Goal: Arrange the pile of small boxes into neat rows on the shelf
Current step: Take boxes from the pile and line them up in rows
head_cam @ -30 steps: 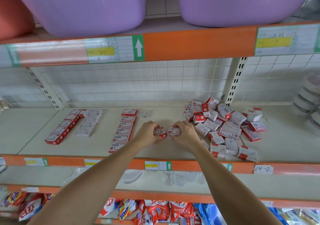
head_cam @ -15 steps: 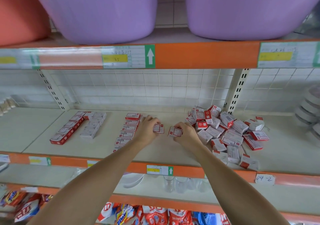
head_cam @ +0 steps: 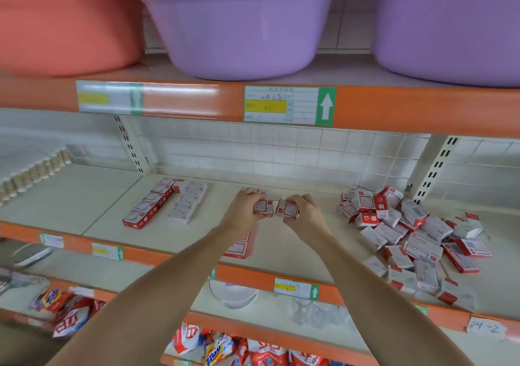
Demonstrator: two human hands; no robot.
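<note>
Since the earlier frame your hands have drawn closer together and further back on the shelf (head_cam: pixel 295 256), so their two boxes now almost touch. Your left hand (head_cam: pixel 244 207) pinches one small box (head_cam: pixel 262 206); your right hand (head_cam: pixel 305 211) pinches another box (head_cam: pixel 287 209), tilted slightly, just at 3 o'clock of the first. Both sit above the middle row (head_cam: pixel 238 246), which your left forearm partly hides. At 9 o'clock lie two finished rows (head_cam: pixel 166 203), side by side. At 3 o'clock of your hands, well apart, the loose pile (head_cam: pixel 408 233) sprawls toward the shelf's front edge. Purple basins (head_cam: pixel 239 25) stand on the shelf above.
</note>
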